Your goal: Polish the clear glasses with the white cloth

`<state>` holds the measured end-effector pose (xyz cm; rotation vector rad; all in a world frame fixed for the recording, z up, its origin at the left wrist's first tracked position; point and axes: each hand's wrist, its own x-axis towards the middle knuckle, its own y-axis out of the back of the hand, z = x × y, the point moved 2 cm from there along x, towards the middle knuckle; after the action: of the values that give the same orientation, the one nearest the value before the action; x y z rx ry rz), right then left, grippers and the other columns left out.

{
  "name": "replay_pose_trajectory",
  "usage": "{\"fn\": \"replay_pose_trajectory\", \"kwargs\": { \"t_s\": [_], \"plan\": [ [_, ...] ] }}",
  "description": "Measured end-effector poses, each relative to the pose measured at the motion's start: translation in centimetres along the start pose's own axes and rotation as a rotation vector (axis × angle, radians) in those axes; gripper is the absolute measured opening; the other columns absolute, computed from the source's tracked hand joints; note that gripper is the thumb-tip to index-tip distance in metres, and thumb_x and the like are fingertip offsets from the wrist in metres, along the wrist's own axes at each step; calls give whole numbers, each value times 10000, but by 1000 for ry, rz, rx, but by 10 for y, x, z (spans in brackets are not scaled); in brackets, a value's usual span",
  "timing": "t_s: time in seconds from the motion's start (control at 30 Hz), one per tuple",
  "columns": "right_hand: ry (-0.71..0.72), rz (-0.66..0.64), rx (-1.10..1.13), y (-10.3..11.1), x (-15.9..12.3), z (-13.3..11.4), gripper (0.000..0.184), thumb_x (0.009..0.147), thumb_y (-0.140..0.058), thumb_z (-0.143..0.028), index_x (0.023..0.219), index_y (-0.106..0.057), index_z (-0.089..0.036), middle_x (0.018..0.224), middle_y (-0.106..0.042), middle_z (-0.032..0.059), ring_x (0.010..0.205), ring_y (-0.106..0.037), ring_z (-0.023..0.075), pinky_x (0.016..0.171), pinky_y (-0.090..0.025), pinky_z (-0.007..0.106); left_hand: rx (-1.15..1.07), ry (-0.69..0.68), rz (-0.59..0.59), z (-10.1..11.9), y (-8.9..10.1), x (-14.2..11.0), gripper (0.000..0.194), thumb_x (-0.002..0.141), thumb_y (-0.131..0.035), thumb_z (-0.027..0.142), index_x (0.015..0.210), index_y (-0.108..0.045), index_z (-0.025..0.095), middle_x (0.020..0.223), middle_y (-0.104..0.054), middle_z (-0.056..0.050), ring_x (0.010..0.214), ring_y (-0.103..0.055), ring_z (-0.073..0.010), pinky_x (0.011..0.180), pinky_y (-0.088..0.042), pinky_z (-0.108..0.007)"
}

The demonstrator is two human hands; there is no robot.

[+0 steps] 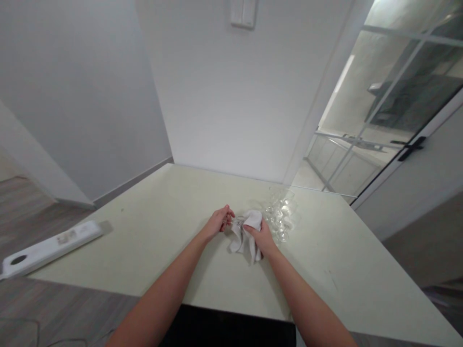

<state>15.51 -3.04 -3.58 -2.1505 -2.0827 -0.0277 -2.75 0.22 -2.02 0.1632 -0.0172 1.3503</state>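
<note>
Gripping cloth (247,234), right hand (261,237) closed.

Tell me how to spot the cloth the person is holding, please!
Find the big pale table set against the white wall. Near its middle, the person's two hands meet: the left hand pinches something small and clear, and the right hand grips the white cloth. It is the only soft, crumpled thing there, unlike the shiny clear glasses just beyond it.
</note>
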Motion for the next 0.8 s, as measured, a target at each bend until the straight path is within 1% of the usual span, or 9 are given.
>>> {"fn": "replay_pose_trajectory", "kwargs": {
  "t_s": [0.1, 0.17, 0.27, 0.4, 0.47, 0.53, 0.63, 0.7, 0.8],
  "plan": [
    [-184, 47, 151, 3, 5, 8, 421, 676, -709, -434, 1021, -641, -202, 935, -702, 35, 873, -626, 219, 813, -478, 336, 230, -289, 52, 11, -1, -11, 442, 825, -483, 582, 925, -600, 167, 713, -560, -4, 517, -440, -94, 517, -358, -221],
    [-253, 67, 181, 7, 9, 13, 362, 717, -650, -473, 943, -674, -191, 895, -712, 31, 871, -632, 224, 817, -475, 338, 373, -442, 35, 18, -3, -20, 389, 819, -533, 515, 993, -597, 173, 792, -584, -26, 621, -485, -118, 616, -397, -240],
    [-261, 123, 119, 12, 12, 17, 332, 752, -595, -493, 846, -701, -193, 904, -717, 27, 930, -619, 226, 889, -438, 338, 433, -526, -27, 23, -7, -27, 347, 852, -489, 470, 970, -606, 165, 790, -592, -41, 661, -513, -135, 656, -405, -252],
    [-144, 120, -7, 11, 8, 14, 349, 786, -566, -505, 915, -687, -204, 994, -699, 34, 983, -594, 221, 921, -414, 341, 391, -405, 1, 17, -7, -19, 372, 888, -425, 469, 787, -617, 166, 660, -568, -17, 616, -509, -133, 606, -384, -241],
    [-45, 55, -98, 8, 5, 10, 334, 747, -638, -467, 942, -669, -197, 962, -697, 43, 940, -600, 224, 875, -437, 339, 261, -259, 39, 9, -6, -11, 448, 896, -371, 510, 750, -607, 158, 611, -555, -15, 563, -500, -127, 549, -371, -234],
    [42, -29, -166, 5, 2, 4, 376, 673, -729, -402, 971, -652, -187, 924, -697, 47, 886, -611, 227, 829, -458, 336, 113, -57, 51, 1, -6, -3, 536, 886, -316, 577, 747, -598, 143, 574, -544, -13, 446, -435, -102, 448, -310, -221],
    [106, -94, -161, 2, 1, 0, 476, 607, -778, -333, 1034, -634, -179, 968, -699, 57, 892, -620, 231, 832, -469, 345, -32, 175, 4, -6, -7, 2, 643, 864, -236, 665, 783, -585, 131, 578, -541, -8, 335, -304, -61, 366, -184, -208],
    [82, -67, -114, 2, 3, 2, 470, 618, -763, -345, 1040, -642, -176, 988, -703, 61, 914, -622, 235, 851, -468, 352, -76, 166, -11, -5, -7, 1, 650, 862, -221, 679, 818, -576, 136, 629, -549, -10, 342, -303, -53, 363, -184, -201],
    [-14, 28, -12, 5, 8, 8, 400, 698, -679, -438, 1005, -671, -181, 972, -715, 55, 917, -627, 233, 851, -469, 346, -5, -80, 22, 3, -6, -5, 527, 855, -364, 633, 892, -566, 147, 751, -566, -24, 458, -405, -72, 427, -301, -201]
  ]
}}
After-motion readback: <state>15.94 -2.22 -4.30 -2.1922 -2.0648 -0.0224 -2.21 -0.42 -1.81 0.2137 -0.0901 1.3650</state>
